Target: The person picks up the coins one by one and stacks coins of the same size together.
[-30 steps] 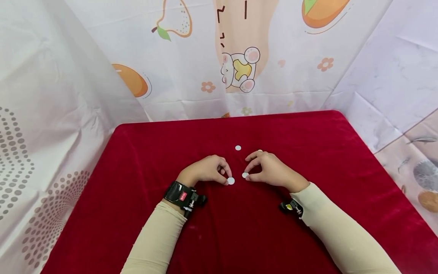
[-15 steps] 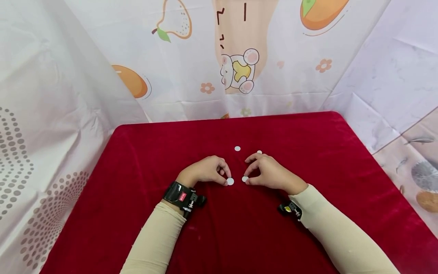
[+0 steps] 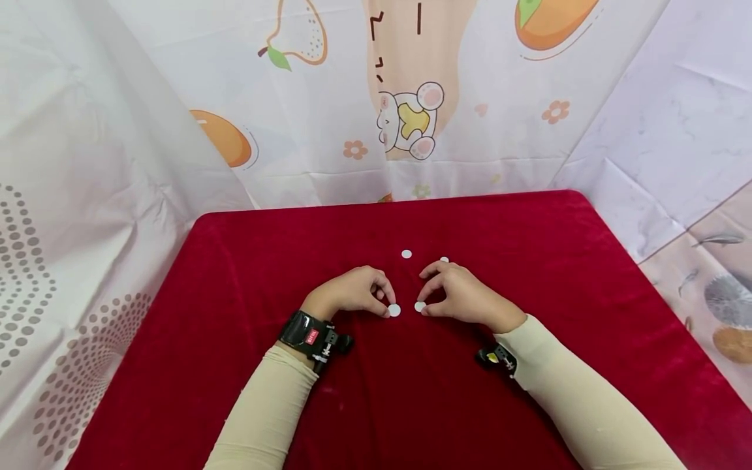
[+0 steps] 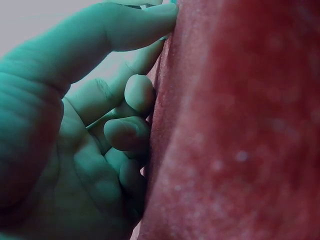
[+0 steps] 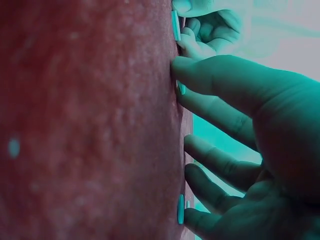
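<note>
My left hand (image 3: 357, 291) pinches a thin round white disc (image 3: 394, 311) at its left edge with thumb and index finger, low over the red cloth. The other left fingers curl toward the palm in the left wrist view. Just to the right, my right hand (image 3: 467, 294) pinches a second white disc (image 3: 420, 306) between thumb and index finger; its remaining fingers spread over the cloth. A narrow strip of red cloth separates the two discs. In the right wrist view, the left hand's disc (image 5: 176, 25) shows edge-on, and the right hand's disc is partly hidden by the thumb.
Farther back lies another white disc (image 3: 407, 254). One more disc (image 3: 444, 259) peeks out behind the right hand's fingers, partly hidden. Red velvet cloth (image 3: 294, 241) covers the table, and a white printed curtain (image 3: 317, 130) hangs along its back edge.
Early on, my right hand and its disc shifted slightly nearer to me, more level with the left one. The left hand stays in place with its disc.
</note>
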`<state>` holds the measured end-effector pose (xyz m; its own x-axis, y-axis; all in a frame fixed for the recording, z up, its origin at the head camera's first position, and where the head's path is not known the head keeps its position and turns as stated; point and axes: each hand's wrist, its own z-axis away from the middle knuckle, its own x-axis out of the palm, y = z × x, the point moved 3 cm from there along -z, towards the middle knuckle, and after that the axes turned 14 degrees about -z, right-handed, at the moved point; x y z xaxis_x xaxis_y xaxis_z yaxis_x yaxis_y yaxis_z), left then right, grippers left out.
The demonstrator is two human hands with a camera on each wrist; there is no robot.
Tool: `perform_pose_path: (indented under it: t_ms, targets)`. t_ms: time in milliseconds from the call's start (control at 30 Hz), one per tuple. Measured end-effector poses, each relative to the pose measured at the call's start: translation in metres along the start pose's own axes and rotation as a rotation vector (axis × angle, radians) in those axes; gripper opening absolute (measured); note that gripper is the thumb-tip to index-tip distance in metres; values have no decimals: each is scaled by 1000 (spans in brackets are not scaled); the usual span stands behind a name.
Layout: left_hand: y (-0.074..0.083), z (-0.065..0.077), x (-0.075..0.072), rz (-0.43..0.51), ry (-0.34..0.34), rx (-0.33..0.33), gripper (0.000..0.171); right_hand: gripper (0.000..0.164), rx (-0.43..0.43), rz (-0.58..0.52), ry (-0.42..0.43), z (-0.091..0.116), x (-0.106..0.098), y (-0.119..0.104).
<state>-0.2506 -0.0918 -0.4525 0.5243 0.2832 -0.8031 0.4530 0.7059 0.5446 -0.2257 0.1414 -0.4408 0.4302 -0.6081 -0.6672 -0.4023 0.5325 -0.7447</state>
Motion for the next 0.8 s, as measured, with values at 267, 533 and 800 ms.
perform_pose_path:
  t_ms: [267,533,800]
  targets:
    - [-2,-1,1,9,-1,3,15,16,-10,9,0,0,2,1]
    - [-2,-3,1,15,-5,5,14,17,-21,12,3,1,2,1]
    - [-1,-1,1,13,0,2,14,16,-22,10,4,2,2,1]
